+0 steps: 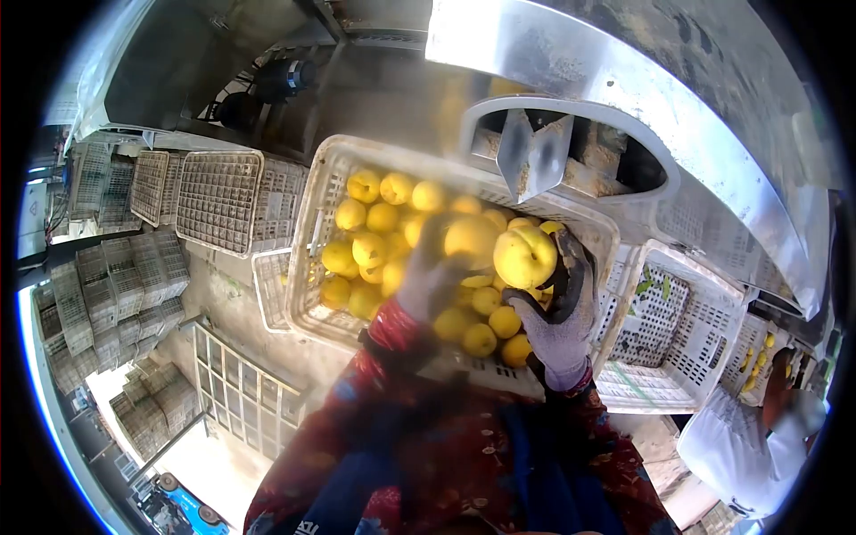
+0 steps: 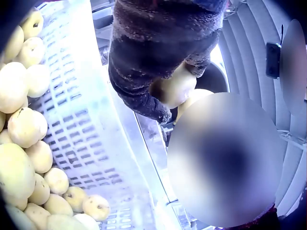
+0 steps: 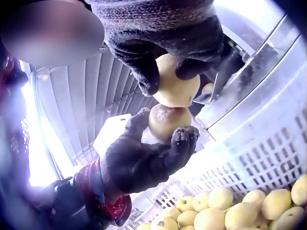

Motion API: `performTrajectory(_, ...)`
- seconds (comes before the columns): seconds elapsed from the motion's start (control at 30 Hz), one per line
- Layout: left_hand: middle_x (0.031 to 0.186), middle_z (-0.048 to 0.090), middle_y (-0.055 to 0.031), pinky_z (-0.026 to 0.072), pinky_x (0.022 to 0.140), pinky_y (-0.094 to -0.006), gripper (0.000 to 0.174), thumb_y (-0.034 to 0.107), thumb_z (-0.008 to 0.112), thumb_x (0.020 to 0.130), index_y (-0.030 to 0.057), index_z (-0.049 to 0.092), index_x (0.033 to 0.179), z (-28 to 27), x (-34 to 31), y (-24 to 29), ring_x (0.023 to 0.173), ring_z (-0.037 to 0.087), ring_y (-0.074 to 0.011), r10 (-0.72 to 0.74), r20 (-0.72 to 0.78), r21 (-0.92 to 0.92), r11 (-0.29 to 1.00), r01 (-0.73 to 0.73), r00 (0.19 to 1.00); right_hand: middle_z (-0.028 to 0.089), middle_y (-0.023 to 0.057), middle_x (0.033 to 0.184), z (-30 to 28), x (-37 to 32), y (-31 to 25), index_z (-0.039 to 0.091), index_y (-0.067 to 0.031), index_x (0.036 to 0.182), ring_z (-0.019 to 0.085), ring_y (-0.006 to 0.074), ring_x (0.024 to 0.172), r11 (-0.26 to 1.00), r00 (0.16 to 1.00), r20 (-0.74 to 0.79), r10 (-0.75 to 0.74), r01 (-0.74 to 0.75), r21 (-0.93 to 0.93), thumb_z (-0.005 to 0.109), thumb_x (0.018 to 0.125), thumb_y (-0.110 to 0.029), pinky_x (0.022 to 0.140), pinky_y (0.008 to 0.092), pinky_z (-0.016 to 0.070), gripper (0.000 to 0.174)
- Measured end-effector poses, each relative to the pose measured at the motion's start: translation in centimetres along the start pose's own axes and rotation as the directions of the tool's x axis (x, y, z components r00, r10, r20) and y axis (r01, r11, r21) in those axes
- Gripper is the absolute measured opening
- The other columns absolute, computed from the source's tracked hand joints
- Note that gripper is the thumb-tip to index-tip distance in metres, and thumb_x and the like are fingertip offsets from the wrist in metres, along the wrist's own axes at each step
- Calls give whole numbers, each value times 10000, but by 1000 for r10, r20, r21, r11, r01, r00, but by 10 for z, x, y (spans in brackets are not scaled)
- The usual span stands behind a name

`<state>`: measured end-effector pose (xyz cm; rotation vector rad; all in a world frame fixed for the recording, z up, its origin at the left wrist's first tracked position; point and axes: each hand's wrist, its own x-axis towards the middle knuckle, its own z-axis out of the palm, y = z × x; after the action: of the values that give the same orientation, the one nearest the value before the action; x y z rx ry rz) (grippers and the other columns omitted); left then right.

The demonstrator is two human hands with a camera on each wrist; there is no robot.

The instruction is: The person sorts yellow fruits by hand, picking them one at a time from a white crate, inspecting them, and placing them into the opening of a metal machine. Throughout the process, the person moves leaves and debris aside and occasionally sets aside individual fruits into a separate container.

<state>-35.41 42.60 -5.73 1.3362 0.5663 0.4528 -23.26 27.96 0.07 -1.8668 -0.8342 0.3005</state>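
Observation:
My gloved left hand grips a yellow fruit; a brownish patch shows on it in the right wrist view. Close beside it, my gloved right hand holds another yellow fruit between thumb and fingers. In the right wrist view this fruit appears just above the left hand's one. Both are over a white plastic crate holding several yellow fruits. The left hand is blurred in the head view.
A metal machine with a rounded opening stands beyond the crate. At right are another white crate with leaves and a person in white. Stacked crates and a metal rack stand at left.

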Motion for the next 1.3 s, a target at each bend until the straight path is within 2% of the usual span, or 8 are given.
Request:
performTrajectory(0.23,1366,505,-171,464,1043,-489,870,190,684,820,92,221,1550,-14,17,35,1292,496,-302,-132,110,-562,809,171,985,555,215,1199,26,60,-22,505,19,1268,580,383,1095,966,955,-285,-77,1,-258,863,686,-183,900,425,498,713)
performTrajectory(0.3,1344,511,-129,529,901,-336,768,8,608,803,29,289,1501,-30,33,14,1083,578,-188,435,192,297,829,-474,880,547,260,1178,46,98,-3,492,45,1241,567,445,1090,888,934,-328,-139,-29,-459,865,680,-200,896,463,497,717)
performTrajectory(0.4,1345,511,-111,542,802,-248,717,-45,646,787,0,372,1447,-19,26,55,954,621,-107,-137,68,-398,905,152,988,549,273,1208,53,123,7,439,62,1292,615,416,1044,811,903,-368,-222,-38,-584,853,719,-256,891,459,519,776)
performTrajectory(0.47,1336,520,-112,530,800,-247,724,-34,669,781,1,377,1443,-19,25,65,998,612,-117,-90,69,-355,929,109,994,566,247,1252,33,115,4,410,31,1359,649,394,1004,922,908,-389,-153,-11,-387,838,740,-338,894,463,541,838)
performTrajectory(0.53,1332,522,-121,504,920,-309,768,-6,744,735,10,398,1421,-16,28,65,1129,563,-168,17,49,-234,972,-5,999,552,216,1289,19,85,-9,414,26,1361,594,322,1145,994,959,-282,-34,61,86,829,734,-73,922,368,522,759)
performTrajectory(0.67,1310,528,-120,444,1040,-369,852,95,879,664,9,418,1376,-2,33,57,1202,528,-216,126,47,-79,989,-122,991,490,227,1371,17,29,-17,422,6,1358,542,348,1228,940,954,63,-294,301,-159,851,687,-57,968,399,517,798)
performTrajectory(0.87,1286,533,-106,484,968,-342,908,94,900,639,38,396,1393,23,42,49,1138,552,-195,152,64,205,965,-162,986,481,225,1388,30,26,0,458,11,1345,530,373,1230,943,951,-107,-291,266,-201,787,687,-47,1003,434,470,738)
performTrajectory(1.3,864,650,-72,530,560,-266,394,265,633,960,-9,554,1232,12,60,79,684,652,-155,-348,68,-267,897,353,935,581,179,1237,29,64,-10,512,1,1319,583,309,1096,941,971,-113,-210,169,-292,829,689,-139,863,408,510,719)
